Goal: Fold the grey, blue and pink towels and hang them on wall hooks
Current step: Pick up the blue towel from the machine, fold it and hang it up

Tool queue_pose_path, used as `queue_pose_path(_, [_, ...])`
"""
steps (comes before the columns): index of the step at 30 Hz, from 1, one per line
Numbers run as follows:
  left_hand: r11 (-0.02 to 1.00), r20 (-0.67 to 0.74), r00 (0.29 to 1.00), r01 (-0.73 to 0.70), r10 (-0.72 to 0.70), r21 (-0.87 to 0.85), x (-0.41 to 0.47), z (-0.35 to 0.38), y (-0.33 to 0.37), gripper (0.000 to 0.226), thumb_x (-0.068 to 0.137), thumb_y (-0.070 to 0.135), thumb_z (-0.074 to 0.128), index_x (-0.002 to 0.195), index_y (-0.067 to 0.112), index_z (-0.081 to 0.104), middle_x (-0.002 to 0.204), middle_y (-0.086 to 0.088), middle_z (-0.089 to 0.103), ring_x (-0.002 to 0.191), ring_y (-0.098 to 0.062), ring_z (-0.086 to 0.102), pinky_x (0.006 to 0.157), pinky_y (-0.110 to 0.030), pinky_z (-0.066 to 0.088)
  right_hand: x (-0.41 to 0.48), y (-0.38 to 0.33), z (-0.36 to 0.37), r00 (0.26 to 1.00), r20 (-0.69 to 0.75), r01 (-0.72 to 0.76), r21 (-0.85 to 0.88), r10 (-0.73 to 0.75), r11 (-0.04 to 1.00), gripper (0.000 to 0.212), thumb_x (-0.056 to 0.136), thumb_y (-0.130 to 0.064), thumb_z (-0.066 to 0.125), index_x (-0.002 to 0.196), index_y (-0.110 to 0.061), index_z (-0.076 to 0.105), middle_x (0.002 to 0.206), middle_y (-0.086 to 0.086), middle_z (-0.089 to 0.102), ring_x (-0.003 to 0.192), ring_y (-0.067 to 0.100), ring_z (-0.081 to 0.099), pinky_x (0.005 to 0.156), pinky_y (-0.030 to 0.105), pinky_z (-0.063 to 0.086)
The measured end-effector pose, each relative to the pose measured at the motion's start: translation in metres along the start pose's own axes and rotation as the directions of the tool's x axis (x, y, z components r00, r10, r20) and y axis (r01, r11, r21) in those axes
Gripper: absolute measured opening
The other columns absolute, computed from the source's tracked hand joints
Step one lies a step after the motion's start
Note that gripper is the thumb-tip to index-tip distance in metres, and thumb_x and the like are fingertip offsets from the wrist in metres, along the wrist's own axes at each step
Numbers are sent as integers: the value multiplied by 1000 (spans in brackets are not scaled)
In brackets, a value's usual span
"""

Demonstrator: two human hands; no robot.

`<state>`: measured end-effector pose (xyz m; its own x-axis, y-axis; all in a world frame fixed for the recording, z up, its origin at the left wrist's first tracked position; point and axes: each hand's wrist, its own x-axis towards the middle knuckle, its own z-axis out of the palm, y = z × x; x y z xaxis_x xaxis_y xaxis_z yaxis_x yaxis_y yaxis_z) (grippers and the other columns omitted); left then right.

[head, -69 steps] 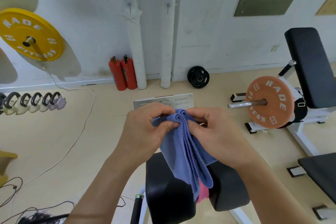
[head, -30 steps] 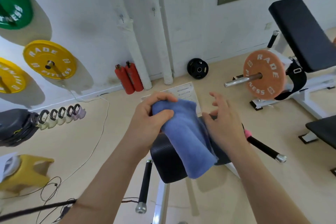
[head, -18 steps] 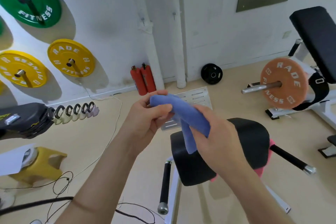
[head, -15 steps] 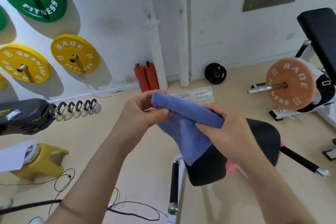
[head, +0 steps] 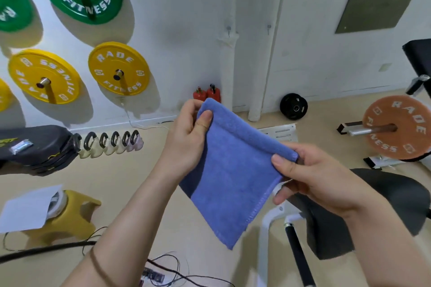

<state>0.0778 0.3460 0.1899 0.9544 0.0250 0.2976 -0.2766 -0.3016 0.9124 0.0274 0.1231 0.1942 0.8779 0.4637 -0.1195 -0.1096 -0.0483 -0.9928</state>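
Blue towel (head: 233,170), folded, hangs in mid-air pinched at its two top corners by the left grip (head: 186,144) and right grip (head: 312,177), thumbs in front; should either pinch slacken on the way to the hooks (head: 228,28), the layers would likely slide apart and unfold.

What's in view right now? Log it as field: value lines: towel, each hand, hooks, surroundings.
towel: blue towel, folded, held up in the air, hanging from its top fold
left: left hand pinches the towel's upper left corner
right: right hand pinches the upper right corner
hooks: two small wall hooks, both bare
other towels: grey and pink not in view
nearby: black padded seat at lower right; weight plates on wall pegs
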Motion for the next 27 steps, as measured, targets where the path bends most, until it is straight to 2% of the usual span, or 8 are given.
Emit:
queue_pose_path(4, [994,34,994,-106,105,25,25,-33,2,7,93,24,51,93,28,56,83,14,63,79,-2,59,71,-15,44,17,-4,13,998,59,44,-99,-39,994,21,86,-23,58,99,-20,73,95,1,74,87,14,69,76,25,55])
queue_pose_path(7, [996,56,996,-69,73,-63,42,-55,6,12,95,13,53,92,21,61,83,8,66,78,-5,62,73,-20,47,25,-3,11,988,151,59,-111,-42,992,26,80,-12,60,100,-19,76,101,6,75,97,18,70,85,27,52])
queue_pose_path(11, [972,253,967,43,17,-230,58,-72,13,8,91,17,57,89,13,63,73,6,67,68,-8,61,64,-18,49,55,-5,8,983,-132,137,69,-127,988,24,70,-27,76,93,-19,76,95,8,74,83,16,69,82,34,49])
queue_pose_path(14, [982,369,929,52,19,-183,68,-67,12,11,84,23,58,89,14,62,78,-5,65,72,-16,60,67,-25,48,85,-32,26,977,-95,205,152,-192,967,31,84,-34,68,113,-22,67,97,6,69,74,13,64,69,24,50])
queue_pose_path(18, [982,332,942,29,36,-189,93,-66,8,12,86,19,61,88,21,50,77,-18,57,69,-22,53,62,-32,42,133,-59,37,953,-83,273,-182,-292,945,42,90,-21,65,129,-32,53,86,10,58,81,10,56,78,23,50])
queue_pose_path(20, [989,331,940,-35,80,-142,109,-68,4,13,90,14,58,92,21,47,76,-14,58,67,-21,54,62,-31,44,154,-63,30,963,-31,259,-181,-268,949,50,90,-11,64,132,-34,48,90,22,65,86,14,60,86,29,49])
queue_pose_path(24, [984,303,941,-173,151,46,153,-57,-4,24,87,3,62,102,22,62,88,-7,71,84,-17,68,77,-29,53,200,-63,1,966,80,255,-138,-246,957,63,84,1,60,132,-37,49,66,-7,61,67,9,55,67,21,46])
queue_pose_path(27, [977,207,962,-197,175,88,197,-37,-13,31,81,-4,68,93,25,68,88,-1,73,88,-14,70,81,-29,54,242,-59,-29,962,90,263,-39,-259,964,64,73,-8,57,129,-39,52,78,-3,62,74,14,54,66,30,45])
